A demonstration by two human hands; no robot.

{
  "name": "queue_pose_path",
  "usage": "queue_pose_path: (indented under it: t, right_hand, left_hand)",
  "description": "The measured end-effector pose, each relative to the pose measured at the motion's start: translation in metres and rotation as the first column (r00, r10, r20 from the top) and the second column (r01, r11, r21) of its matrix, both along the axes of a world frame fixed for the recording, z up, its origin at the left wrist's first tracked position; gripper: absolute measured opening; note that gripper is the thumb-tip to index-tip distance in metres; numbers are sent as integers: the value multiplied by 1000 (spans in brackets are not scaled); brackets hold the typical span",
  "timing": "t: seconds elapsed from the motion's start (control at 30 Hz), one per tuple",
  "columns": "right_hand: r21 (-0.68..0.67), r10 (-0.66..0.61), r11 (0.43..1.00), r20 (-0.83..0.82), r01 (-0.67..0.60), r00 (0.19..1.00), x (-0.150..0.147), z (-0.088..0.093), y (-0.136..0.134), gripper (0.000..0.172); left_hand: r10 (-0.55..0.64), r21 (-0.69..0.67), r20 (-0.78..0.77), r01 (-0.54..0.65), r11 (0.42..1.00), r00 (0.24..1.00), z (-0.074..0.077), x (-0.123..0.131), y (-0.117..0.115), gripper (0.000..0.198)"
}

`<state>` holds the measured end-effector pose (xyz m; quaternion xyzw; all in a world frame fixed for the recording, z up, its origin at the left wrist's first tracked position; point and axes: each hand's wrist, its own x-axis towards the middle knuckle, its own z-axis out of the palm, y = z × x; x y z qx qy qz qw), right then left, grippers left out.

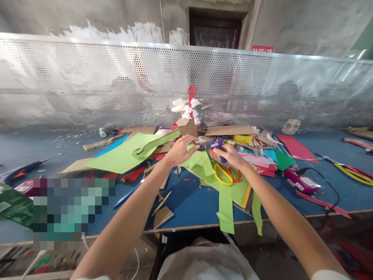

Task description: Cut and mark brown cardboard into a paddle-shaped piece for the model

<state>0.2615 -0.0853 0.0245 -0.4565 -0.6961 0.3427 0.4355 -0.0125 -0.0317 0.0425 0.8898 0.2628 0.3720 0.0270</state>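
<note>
My right hand [231, 156] is wrapped round the grip of a blue hot glue gun [211, 145], whose nozzle points left. Just left of that nozzle, my left hand [181, 150] has its fingers and thumb curled toward each other; whatever sits between them is too small to make out. Green paper pieces [204, 161] lie beneath both hands. Scissors with a yellow and a red handle loop [223, 175] rest below the right hand. Behind the hands stands a cardboard block [187, 127] bearing a red paper strip [191, 93] and white paper flowers [188, 112].
A large green sheet [125, 155] covers the left middle. A blue pen [127, 194] lies near the left forearm. A purple box with a cable [303, 182] and yellow-red pliers [352, 171] are at right. A perforated metal screen [163, 85] runs along the back.
</note>
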Motion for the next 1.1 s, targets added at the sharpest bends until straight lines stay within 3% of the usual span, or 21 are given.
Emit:
queue_pose_path:
  t: [0.17, 0.33, 0.43, 0.53, 0.63, 0.73, 0.77, 0.93, 1.03, 1.1]
  right_hand:
    - [181, 94, 976, 135, -118, 986, -9, 0, -3, 28]
    - [276, 65, 952, 246, -134, 967, -18, -2, -6, 25]
    - [253, 65, 956, 302, -146, 951, -14, 5, -12, 29]
    - [136, 101, 976, 399, -168, 911, 3, 28, -7, 46]
    - [-49, 190, 979, 593, -200, 782, 24, 61, 22, 51]
    - [-3, 40, 998, 837, -68, 546, 35, 84, 71, 35]
    - [27, -1, 999, 853, -41, 522, 35, 86, 88, 34]
    - [104, -91, 995, 881, -2, 465, 23, 61, 149, 41]
    - [169, -161, 985, 877, 24, 453, 27, 48, 163, 40]
    - [249, -247, 967, 850, 58, 465, 38, 49, 166, 37]
  left_hand:
    - [-110, -31, 13, 111, 993, 994, -5, 14, -7, 40]
    - [-168, -49, -11, 167, 985, 986, -1, 19, -16, 30]
    - [-180, -45, -12, 179, 983, 984, 1, 20, -18, 27]
    - [-199, -40, -31, 198, 979, 979, 1, 19, -18, 26]
    - [-191, -56, -82, 187, 981, 978, -1, 18, -16, 27]
    - [-159, -74, -110, 151, 986, 981, -3, 15, -15, 28]
    - [-149, -77, -113, 141, 987, 982, -3, 15, -15, 29]
    - [-134, -71, -125, 126, 989, 983, -1, 12, -17, 26]
    - [-132, -68, -124, 125, 990, 983, -2, 12, -18, 25]
    - [-128, -68, -126, 121, 990, 984, -3, 11, -18, 24]
